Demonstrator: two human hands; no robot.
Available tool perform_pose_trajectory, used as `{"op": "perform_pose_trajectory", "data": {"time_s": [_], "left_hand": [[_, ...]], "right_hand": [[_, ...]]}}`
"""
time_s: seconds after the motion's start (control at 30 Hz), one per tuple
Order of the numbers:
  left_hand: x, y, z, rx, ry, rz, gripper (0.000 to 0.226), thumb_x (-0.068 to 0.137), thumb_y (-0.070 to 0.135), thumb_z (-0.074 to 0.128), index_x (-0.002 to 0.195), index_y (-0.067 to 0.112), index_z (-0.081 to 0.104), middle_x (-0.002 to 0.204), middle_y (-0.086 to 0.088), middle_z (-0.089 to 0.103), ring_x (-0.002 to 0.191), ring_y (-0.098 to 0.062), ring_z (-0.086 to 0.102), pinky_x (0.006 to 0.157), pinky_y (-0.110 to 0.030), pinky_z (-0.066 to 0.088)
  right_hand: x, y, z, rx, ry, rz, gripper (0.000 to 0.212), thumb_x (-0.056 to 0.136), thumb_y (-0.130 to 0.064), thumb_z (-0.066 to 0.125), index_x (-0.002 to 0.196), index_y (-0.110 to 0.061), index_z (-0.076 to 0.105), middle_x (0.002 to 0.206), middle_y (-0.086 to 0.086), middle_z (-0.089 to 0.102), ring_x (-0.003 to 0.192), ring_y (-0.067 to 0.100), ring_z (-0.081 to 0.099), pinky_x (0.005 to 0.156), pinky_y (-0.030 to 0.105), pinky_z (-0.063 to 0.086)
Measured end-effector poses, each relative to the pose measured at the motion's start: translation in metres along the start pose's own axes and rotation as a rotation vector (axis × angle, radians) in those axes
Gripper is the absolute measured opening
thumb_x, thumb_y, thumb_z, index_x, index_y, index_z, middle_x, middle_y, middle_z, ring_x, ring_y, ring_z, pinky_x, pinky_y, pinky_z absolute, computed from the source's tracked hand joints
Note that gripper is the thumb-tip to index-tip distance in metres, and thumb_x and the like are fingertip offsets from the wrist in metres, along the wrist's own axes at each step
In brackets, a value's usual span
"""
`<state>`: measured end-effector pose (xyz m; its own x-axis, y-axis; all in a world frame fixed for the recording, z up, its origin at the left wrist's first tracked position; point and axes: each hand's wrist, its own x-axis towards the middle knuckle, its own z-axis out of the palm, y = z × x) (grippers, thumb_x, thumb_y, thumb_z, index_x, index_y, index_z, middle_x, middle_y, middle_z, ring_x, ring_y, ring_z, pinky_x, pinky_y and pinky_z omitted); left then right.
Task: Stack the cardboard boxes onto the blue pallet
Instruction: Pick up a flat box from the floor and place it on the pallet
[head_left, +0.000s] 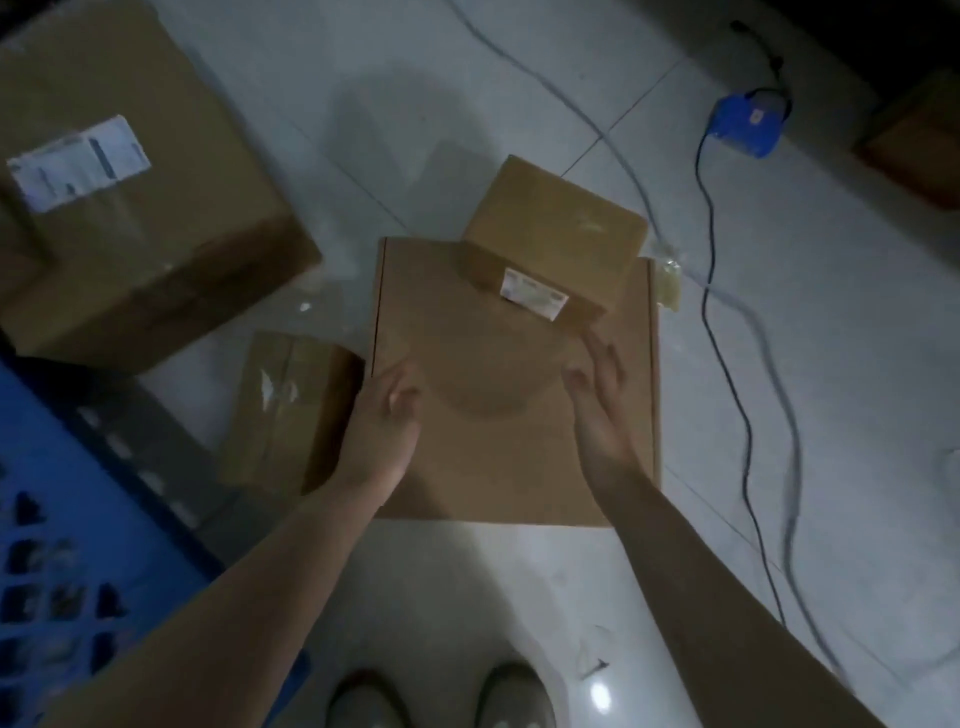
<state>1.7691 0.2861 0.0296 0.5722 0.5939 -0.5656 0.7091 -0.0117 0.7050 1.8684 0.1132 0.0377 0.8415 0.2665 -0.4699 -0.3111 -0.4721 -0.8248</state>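
Cardboard, brown and plain, makes up a flat box (514, 395) that lies on the pale tiled floor (519, 597) at the centre of the frame. Both hands are held over its lid. The left hand (384, 421) is seen at the box's left edge, its fingers (402, 387) loosely bent and spread a little over the lid, with nothing held. The right hand (597, 405) is seen over the right half of the lid, inward of the right edge, its fingers (605, 353) nearly straight and pointed toward the top of the frame, also with nothing held. The lid's middle lies between the two hands. Whether either hand touches the cardboard cannot be told, since both are blurred.

A small box (558, 234) with a white label on its near side is set across the flat box's upper edge, just above the right fingers and apart from them. A taped box (291, 410) stands on the floor just beside the flat box's left side, close to the left wrist. A big box (130, 182) with a white label fills the upper left of the frame. The pallet (78, 519), blue and slotted, is seen at the lower left, with no box shown on it.

At the upper right a blue device (745, 122) lies on the floor, and cables (748, 415) run down the right side. Two shoes (514, 696) are seen at the bottom centre.
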Motion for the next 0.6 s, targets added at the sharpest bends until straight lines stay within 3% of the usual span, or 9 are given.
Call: {"op": "perform_pose_trajectory", "data": {"time_s": [0.03,0.1,0.2,0.27,0.47,0.6], "left_hand": [[0.003,-0.019,0.006,0.046,0.003,0.012,0.043,0.099,0.018,0.043,0.143,0.017,0.042,0.152,-0.002,0.035,0.142,-0.019,0.029,0.105,-0.022,0.023],[0.010,-0.045,0.015,0.133,0.031,-0.003,0.049,0.098,0.021,0.047,0.145,0.014,0.037,0.157,-0.009,0.025,0.145,-0.023,0.020,0.113,-0.031,0.020],[0.022,-0.057,0.023,0.071,0.091,-0.175,0.066,0.098,0.025,0.046,0.153,0.017,0.013,0.160,-0.008,0.013,0.146,-0.029,0.016,0.118,-0.042,0.017],[0.031,-0.061,0.024,-0.043,0.122,-0.268,0.068,0.098,0.032,0.044,0.154,0.022,0.007,0.160,-0.007,0.016,0.144,-0.031,0.020,0.118,-0.045,0.018],[0.036,-0.059,0.017,-0.039,0.091,-0.286,0.077,0.088,0.034,0.056,0.152,0.022,0.017,0.154,-0.007,0.029,0.136,-0.033,0.035,0.111,-0.048,0.031],[0.020,-0.050,0.002,-0.036,0.107,-0.254,0.070,0.085,0.032,0.059,0.147,0.022,0.030,0.143,-0.001,0.044,0.125,-0.026,0.046,0.100,-0.037,0.037]], "right_hand": [[0.002,0.017,0.002,-0.035,0.008,0.034,0.057,0.089,-0.071,0.039,0.142,-0.059,0.026,0.164,-0.016,0.001,0.152,0.015,0.004,0.120,0.045,0.013],[0.005,0.041,0.003,-0.166,0.065,0.066,0.073,0.077,-0.080,0.038,0.145,-0.058,0.022,0.165,-0.014,-0.005,0.153,0.020,-0.001,0.121,0.055,0.003],[0.014,0.063,-0.004,-0.324,0.188,0.095,0.087,0.074,-0.074,0.038,0.153,-0.045,0.016,0.166,-0.004,-0.007,0.153,0.025,-0.004,0.120,0.052,-0.007],[0.020,0.073,-0.011,-0.380,0.265,0.158,0.088,0.074,-0.068,0.040,0.154,-0.042,0.012,0.167,0.001,-0.006,0.153,0.028,-0.003,0.119,0.051,-0.009],[0.028,0.074,-0.021,-0.274,0.309,0.390,0.103,0.066,-0.057,0.052,0.155,-0.031,0.008,0.155,0.016,0.023,0.141,0.038,0.023,0.115,0.053,0.019],[0.021,0.070,-0.035,-0.318,0.296,0.449,0.083,0.084,-0.035,0.065,0.152,-0.020,0.020,0.148,0.018,0.026,0.138,0.038,0.023,0.113,0.053,0.025]]}}
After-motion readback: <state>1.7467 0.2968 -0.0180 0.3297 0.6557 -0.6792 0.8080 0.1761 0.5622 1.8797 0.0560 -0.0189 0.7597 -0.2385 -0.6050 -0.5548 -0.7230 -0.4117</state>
